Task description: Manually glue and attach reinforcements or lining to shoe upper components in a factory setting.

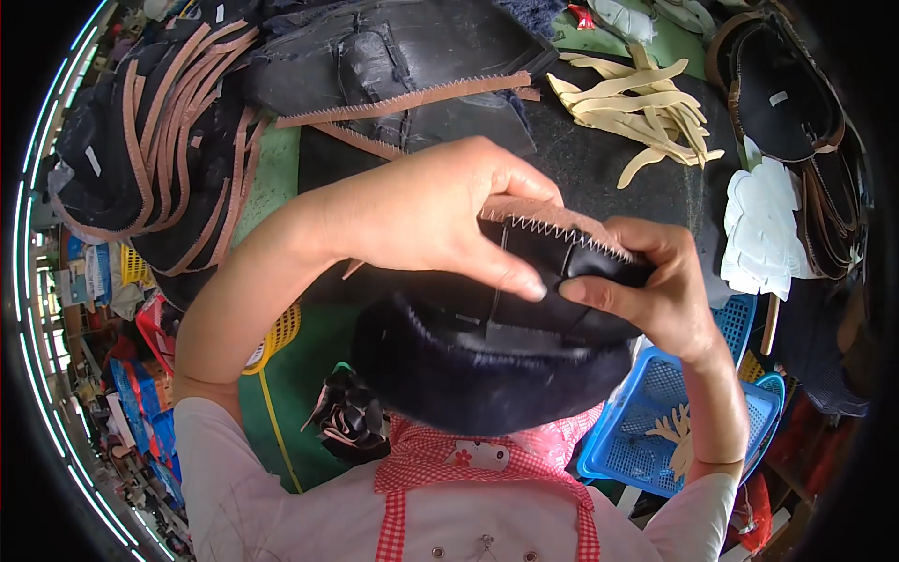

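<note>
Long strip lights (pixel 19 272) curve down the left side of the room, and a black mat (pixel 674 201) covers much of the worktop ahead of me. I have a dark furry piece (pixel 487 384) up in both hands, between the mat and my red checked apron (pixel 421 473), its black lining (pixel 534 281) turned toward me. My left hand (pixel 459 215) grips the upper edge, thumb against the lining and fingers over the brown band (pixel 548 217) with its pale zigzag stitching. My right hand (pixel 646 281) pinches the other end of that edge, thumb on the lining, the fingers mostly hidden behind it. Beyond, a heap of brown-edged black pieces (pixel 183 140) lies to my left, with cream strips (pixel 646 103) in a loose tangle (rather like noodles) toward the right. White cut pieces (pixel 763 229) sit farther over, near a black loop with a brown edge (pixel 796 94). Lower down, by my right forearm, a blue basket (pixel 599 450) holds a few pale pieces (pixel 682 440), and dark scraps (pixel 351 412) are bunched at lower left.
</note>
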